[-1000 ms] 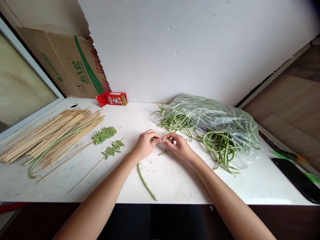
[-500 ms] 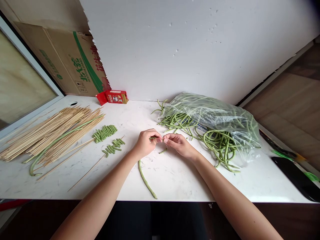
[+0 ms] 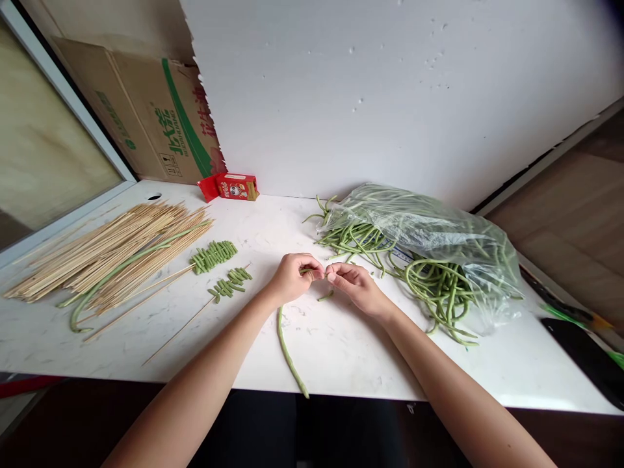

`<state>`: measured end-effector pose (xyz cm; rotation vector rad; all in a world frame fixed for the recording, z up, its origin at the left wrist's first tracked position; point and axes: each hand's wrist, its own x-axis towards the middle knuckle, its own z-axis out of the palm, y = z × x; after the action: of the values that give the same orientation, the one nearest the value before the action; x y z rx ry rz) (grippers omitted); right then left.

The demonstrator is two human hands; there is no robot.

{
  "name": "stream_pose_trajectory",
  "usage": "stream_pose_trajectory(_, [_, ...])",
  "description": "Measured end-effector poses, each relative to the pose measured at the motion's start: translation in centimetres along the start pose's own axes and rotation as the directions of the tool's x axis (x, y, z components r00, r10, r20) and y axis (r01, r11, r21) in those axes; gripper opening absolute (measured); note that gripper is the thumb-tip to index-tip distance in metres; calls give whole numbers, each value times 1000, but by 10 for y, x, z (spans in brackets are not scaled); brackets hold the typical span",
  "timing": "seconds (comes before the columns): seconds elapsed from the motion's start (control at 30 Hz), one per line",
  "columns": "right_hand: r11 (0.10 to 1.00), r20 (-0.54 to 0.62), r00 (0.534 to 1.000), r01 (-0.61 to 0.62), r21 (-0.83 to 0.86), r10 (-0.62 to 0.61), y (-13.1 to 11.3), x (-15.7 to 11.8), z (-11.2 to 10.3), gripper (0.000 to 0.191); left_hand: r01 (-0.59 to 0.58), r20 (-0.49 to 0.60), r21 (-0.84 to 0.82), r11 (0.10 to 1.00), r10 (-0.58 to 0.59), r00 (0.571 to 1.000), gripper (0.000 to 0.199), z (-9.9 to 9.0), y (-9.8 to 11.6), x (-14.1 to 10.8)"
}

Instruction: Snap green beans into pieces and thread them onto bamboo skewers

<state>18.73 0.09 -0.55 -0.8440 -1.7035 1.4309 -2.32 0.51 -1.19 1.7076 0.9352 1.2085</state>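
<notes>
A long green bean point(image 3: 287, 354) runs through my left hand point(image 3: 295, 278), its tail hanging down to the table's front edge. The fingers of my left hand are closed on it. My right hand point(image 3: 351, 283) pinches at the bean's short end, fingertips almost against those of the left. What sits between the right fingertips is too small to make out. A short bean piece point(image 3: 325, 296) lies just below the hands. To the left are two skewers threaded with cut bean pieces, one densely filled point(image 3: 213, 257) and one with fewer pieces point(image 3: 229, 285).
Bamboo skewers point(image 3: 121, 253) are piled at the left with a long bean across them. A red box point(image 3: 236, 186) stands near the back wall. At the right, a clear plastic bag point(image 3: 419, 214) spills long beans point(image 3: 439, 286). A black phone point(image 3: 580, 357) lies at the right edge.
The view has shifted and tilted slightly, so the table's contents appear a little further right. Both hands keep nearly the same pose at the bean.
</notes>
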Motion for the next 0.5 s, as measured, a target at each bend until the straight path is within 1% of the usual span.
stream_pose_trajectory(0.13, [997,35,998,-47,69,45,4,-1,-2,31,34,13,-2,999,-34,999,10,0,-3,0])
stream_pose_trajectory(0.3, [996,23,998,-59,71,58,4,-2,-2,30,47,36,-41,998,-46,998,9,0,-1,1])
stream_pose_trajectory(0.4, [999,-26,1000,-15,-34,14,1,-1,-1,30,41,3,-30,999,-41,999,11,0,-3,2])
stream_pose_trajectory(0.5, [962,-135,982,93,-257,-131,-3,0,-2,26,37,-13,18,999,-37,999,19,-1,-7,3])
